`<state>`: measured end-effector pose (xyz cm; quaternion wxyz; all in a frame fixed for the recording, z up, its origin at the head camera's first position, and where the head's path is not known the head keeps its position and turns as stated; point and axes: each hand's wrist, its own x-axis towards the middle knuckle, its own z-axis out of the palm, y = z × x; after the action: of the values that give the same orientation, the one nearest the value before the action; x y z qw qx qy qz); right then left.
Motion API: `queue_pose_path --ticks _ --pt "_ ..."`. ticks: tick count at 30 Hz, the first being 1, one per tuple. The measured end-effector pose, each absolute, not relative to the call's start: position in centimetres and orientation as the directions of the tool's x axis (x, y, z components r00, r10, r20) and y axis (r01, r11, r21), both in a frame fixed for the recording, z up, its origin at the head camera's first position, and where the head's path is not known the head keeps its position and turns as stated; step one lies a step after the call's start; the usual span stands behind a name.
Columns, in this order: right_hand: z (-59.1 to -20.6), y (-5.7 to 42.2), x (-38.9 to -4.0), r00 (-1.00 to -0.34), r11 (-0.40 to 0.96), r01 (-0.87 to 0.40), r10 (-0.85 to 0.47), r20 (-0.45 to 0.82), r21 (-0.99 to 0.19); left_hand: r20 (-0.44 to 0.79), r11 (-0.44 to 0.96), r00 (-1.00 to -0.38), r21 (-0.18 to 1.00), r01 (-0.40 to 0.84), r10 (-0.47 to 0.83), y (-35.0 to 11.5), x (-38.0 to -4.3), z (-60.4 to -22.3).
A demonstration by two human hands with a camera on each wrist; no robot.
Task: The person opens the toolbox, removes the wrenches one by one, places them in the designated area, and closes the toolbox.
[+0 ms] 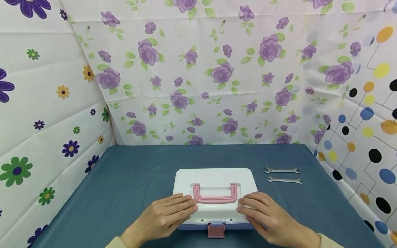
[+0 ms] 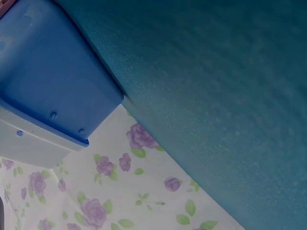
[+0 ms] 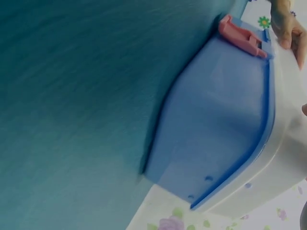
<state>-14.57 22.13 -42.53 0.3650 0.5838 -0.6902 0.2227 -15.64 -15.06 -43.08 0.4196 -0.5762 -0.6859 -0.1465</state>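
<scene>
A toolbox (image 1: 217, 177) with a white lid and a blue base stands on the cloth, its lid down. Its pink handle (image 1: 215, 199) lies folded flat on the lid. At the front, the pink latch (image 1: 216, 230) sticks outward from the base, as the right wrist view also shows with the latch (image 3: 242, 36). My left hand (image 1: 165, 214) rests on the lid's front left part with fingers fairly straight. On the front right part lies my right hand (image 1: 268, 217), fingers extended and lightly bent. Neither hand holds the handle or latch.
Two metal open-end wrenches, a rear one (image 1: 282, 171) and a nearer one (image 1: 284, 180), lie side by side right of the toolbox. Blue-grey cloth (image 1: 139, 172) covers the table. Patterned sheets (image 1: 198, 75) hang behind it and along both sides.
</scene>
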Motion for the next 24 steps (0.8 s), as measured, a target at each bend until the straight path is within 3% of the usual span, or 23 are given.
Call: queue_pose_path --ticks 8,15,24 --pt "-42.2 20.6 -13.2 -0.052 0.193 -0.973 -0.721 0.691 0.129 0.752 0.283 0.032 -0.287 0.915 0.659 -15.0 -15.6 -43.2" --pt "-42.3 19.2 -12.6 0.048 0.048 -0.988 -0.806 0.590 0.145 0.752 0.292 0.010 -0.268 0.918 0.660 -15.0 -15.5 -43.3" --pt "-43.0 17.9 -12.7 0.091 -0.019 -0.988 -0.877 0.472 0.154 0.749 0.294 0.002 -0.262 0.919 0.662 -15.0 -15.5 -43.1"
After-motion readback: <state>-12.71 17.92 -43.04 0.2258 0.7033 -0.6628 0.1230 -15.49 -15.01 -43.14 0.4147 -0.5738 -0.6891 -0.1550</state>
